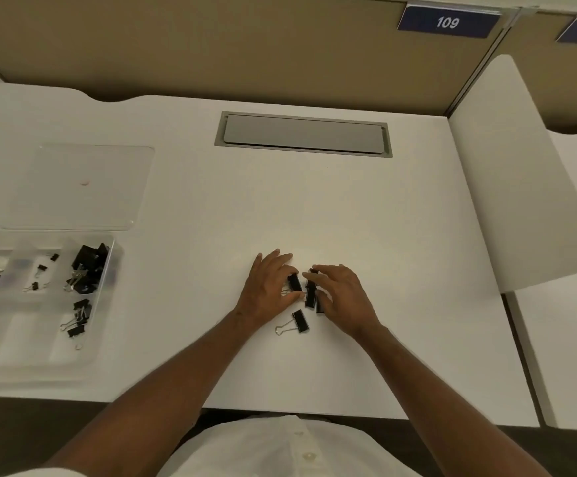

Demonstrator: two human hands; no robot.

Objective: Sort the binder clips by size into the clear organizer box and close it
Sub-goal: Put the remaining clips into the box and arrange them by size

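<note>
On the desk (349, 208), the left hand (268, 290) pinches a binder clip (294, 282); the right hand (342, 294) rests loosely spread over more clips (310, 297). The open organizer box (39, 304) sits far left.

Organizer box (106, 270) sits at the desk's (383, 235) left edge, its lid (80, 187) behind it; loose binder clips (300, 321) lie mid-desk between both hands.

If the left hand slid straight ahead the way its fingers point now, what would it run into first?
Little seems to block it. The left hand, pinching a binder clip, points up the desk and slightly right. Bare desktop lies ahead until the grey cable hatch, which looks flush. The right hand sits beside that line.
</note>
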